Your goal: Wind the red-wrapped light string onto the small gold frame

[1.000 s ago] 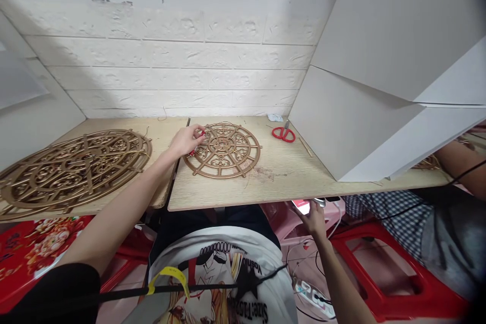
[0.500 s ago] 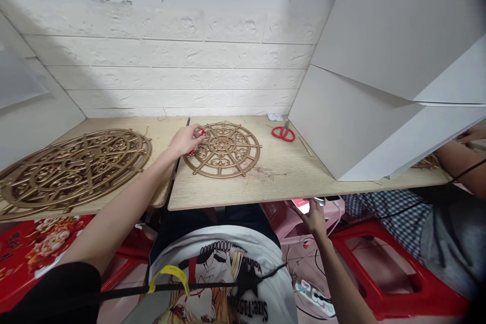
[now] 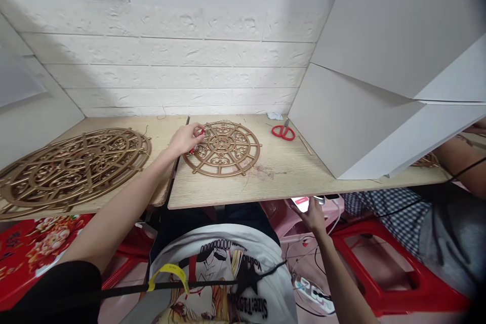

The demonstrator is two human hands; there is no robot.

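While the gold disc (image 3: pixel 222 145) lies flat on the surface (image 3: pixel 299 174), the left hand (image 3: pixel 186 138) grips a red object (image 3: pixel 193 151) at its nine o'clock. The right hand (image 3: pixel 314 218) touches a lit phone (image 3: pixel 301 204) toward four o'clock; its grip is indeterminable.

The left grip (image 3: pixel 187 138) holds something red (image 3: pixel 192 151) at a gold lattice (image 3: pixel 222 145).

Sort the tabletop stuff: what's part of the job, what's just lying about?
Likely the job:
gold wheel-shaped panel
red item in the left grip, mostly hidden
probably the overlapping gold panels

Lying about, untouched:
red-handled scissors (possibly a job tool)
thin strip
small white item
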